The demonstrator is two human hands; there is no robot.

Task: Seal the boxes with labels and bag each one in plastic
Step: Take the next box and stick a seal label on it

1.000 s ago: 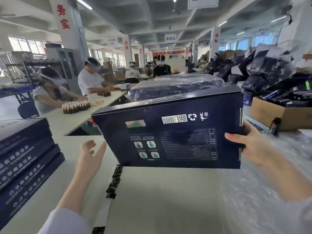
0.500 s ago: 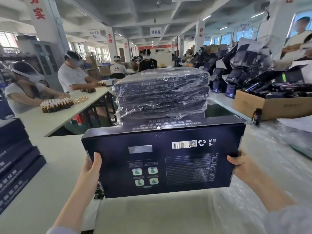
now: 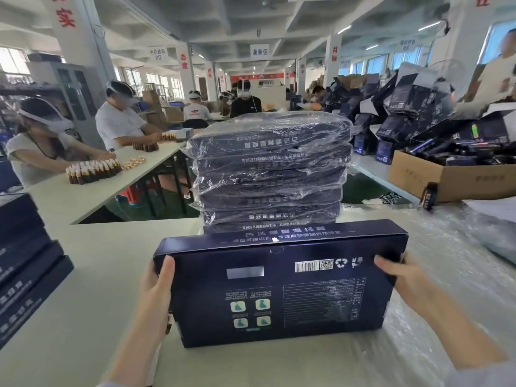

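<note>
Box (image 3: 279, 289): standing upright on its long edge over the near middle of the table (image 3: 97, 261).
Left hand (image 3: 155, 286): gripping the box's left end.
Right hand (image 3: 396, 277): gripping the box's right end.
Bagged stack (image 3: 268, 169): rising directly behind the box.
Loose stack (image 3: 25, 261): sitting at the table's left edge, well apart from the box.
Plastic sheeting (image 3: 452, 275): lying across the table's right side.
Carton (image 3: 446, 180): sitting behind the sheeting, far right.
Bottles (image 3: 92, 170): standing on the far table (image 3: 83, 196), behind left.

Left hand (image 3: 155, 287) and right hand (image 3: 400, 276) grip opposite ends of the box (image 3: 279, 291).
</note>
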